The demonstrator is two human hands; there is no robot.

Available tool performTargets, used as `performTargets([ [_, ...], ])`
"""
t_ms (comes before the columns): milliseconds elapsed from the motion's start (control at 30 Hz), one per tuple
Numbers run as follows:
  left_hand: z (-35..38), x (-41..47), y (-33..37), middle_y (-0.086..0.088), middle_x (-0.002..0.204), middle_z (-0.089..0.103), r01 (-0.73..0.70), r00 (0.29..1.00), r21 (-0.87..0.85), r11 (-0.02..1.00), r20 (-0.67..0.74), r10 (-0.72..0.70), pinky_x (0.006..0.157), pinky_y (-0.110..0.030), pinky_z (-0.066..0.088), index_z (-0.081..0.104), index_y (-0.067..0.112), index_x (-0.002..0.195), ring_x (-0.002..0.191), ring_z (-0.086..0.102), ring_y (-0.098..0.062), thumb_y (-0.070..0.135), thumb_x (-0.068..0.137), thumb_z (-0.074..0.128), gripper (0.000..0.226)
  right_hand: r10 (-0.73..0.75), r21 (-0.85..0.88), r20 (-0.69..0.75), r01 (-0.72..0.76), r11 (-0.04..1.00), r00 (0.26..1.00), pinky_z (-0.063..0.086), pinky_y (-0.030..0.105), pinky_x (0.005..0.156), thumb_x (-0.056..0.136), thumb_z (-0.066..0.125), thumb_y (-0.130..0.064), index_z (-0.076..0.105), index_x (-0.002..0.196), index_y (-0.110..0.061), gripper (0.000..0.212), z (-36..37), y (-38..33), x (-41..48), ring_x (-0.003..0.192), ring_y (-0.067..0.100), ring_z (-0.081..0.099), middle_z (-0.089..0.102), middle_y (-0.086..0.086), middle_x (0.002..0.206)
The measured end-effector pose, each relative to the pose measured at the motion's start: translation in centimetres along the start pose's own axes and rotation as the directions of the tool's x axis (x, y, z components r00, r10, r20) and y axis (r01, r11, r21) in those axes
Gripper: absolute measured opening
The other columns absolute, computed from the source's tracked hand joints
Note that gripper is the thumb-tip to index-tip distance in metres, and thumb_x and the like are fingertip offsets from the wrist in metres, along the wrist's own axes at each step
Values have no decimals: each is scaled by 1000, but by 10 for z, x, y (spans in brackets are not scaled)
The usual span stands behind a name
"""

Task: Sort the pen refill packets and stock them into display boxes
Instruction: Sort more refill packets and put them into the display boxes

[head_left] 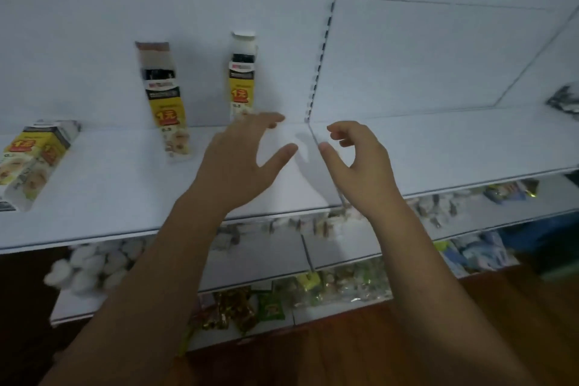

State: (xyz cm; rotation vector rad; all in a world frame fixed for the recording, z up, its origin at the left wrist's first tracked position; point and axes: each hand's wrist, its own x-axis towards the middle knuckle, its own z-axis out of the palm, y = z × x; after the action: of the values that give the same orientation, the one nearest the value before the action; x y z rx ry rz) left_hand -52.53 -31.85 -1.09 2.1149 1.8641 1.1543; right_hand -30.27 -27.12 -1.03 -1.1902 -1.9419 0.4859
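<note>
Three boxes (242, 78) sit shelved, one toppled, so stocking looks unfinished; left hand (238, 163) and right hand (360, 163) hover empty, fingers loose.

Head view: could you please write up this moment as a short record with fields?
top shelf: carries three display boxes
left box: lying down at the left edge
middle box: upright, leaning, top open
right box: upright at the back panel, top open
left hand: fingers spread, empty, before the right box
right hand: fingers loosely curled, empty
lower shelves: assorted packets
</note>
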Motion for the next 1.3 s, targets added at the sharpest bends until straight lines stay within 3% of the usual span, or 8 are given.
performTargets([
  [67, 35, 9, 40, 10, 136, 62, -44, 998, 14, 999, 45, 43, 102, -52, 51, 52, 33, 143, 124, 59, -18, 67, 98, 52, 56, 23, -130, -5, -24, 991, 1000, 46, 46, 103, 100, 61, -45, 58, 131, -31, 34, -48, 34, -21, 114, 10, 57, 61, -13, 120],
  [267, 147, 28, 165, 10, 136, 62, -188, 965, -3, 982, 183, 186, 103, -46, 44, 50, 35, 144, 127, 57, -19, 66, 100, 51, 53, 108, -306, -94, -132, 943, 990, 49, 51, 98, 100, 59, -49, 56, 133, -28, 39, -182, 130, -82, 113, 16, 56, 60, -8, 120],
  [467, 244, 59, 278, 9, 130, 67, -418, 862, -26, 908, 305, 406, 99, -45, 45, 55, 33, 141, 122, 60, -21, 71, 93, 46, 62, 228, -444, -190, -291, 848, 955, 46, 50, 98, 100, 56, -53, 57, 132, -29, 39, -285, 199, -126, 117, 19, 55, 62, -5, 123],
  [633, 324, 93, 331, 2, 119, 73, -609, 756, -43, 792, 272, 596, 84, -43, 51, 64, 23, 134, 106, 68, -28, 70, 96, 48, 63, 310, -521, -268, -408, 750, 912, 40, 51, 103, 101, 56, -53, 56, 137, -30, 43, -340, 247, -134, 123, 22, 53, 60, -4, 128],
  [900, 455, 183, 408, 6, 125, 69, -605, 693, -191, 773, 351, 629, 92, -46, 46, 60, 32, 136, 113, 63, -26, 73, 93, 43, 61, 436, -574, -353, -560, 597, 827, 44, 49, 101, 99, 57, -56, 54, 138, -31, 46, -425, 349, -97, 118, 20, 54, 60, -5, 123],
  [1067, 512, 243, 463, 4, 131, 67, -626, 623, -260, 735, 401, 672, 97, -48, 44, 54, 31, 142, 121, 59, -26, 76, 94, 41, 66, 459, -570, -423, -623, 535, 781, 42, 46, 101, 99, 59, -52, 55, 139, -29, 46, -479, 393, -63, 119, 21, 55, 62, -3, 125],
  [1300, 583, 296, 525, 3, 134, 66, -624, 581, -307, 719, 432, 689, 98, -50, 45, 53, 30, 145, 123, 59, -26, 80, 88, 30, 79, 490, -550, -486, -689, 472, 724, 40, 43, 100, 99, 58, -55, 54, 140, -31, 48, -544, 464, -42, 121, 19, 54, 61, -4, 127],
])
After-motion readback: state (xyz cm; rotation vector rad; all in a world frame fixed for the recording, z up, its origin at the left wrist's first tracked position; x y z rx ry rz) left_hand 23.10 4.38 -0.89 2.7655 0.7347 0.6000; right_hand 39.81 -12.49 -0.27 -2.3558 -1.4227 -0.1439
